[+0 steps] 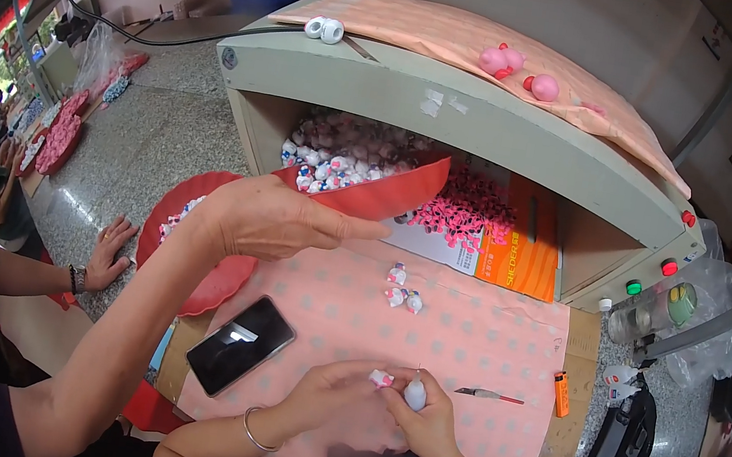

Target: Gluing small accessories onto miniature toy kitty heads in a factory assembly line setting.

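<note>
— What is held? 
— A small white figure point(416, 393) is pinched upright in the closed right hand point(433, 420); a tiny pink-and-white piece point(380, 378), just left of it, is gripped by the closed left hand point(326, 396).
— And beyond them? 
— A black phone point(239, 344) is seen left; a co-worker's hand point(274, 216) tips a red tray point(380, 195).

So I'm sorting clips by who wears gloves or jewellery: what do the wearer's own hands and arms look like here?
Both hands are bare, no gloves. The left hand has a thin silver bangle on its wrist. The right hand shows no ring or band. Both forearms are uncovered, with no sleeves showing.
</note>
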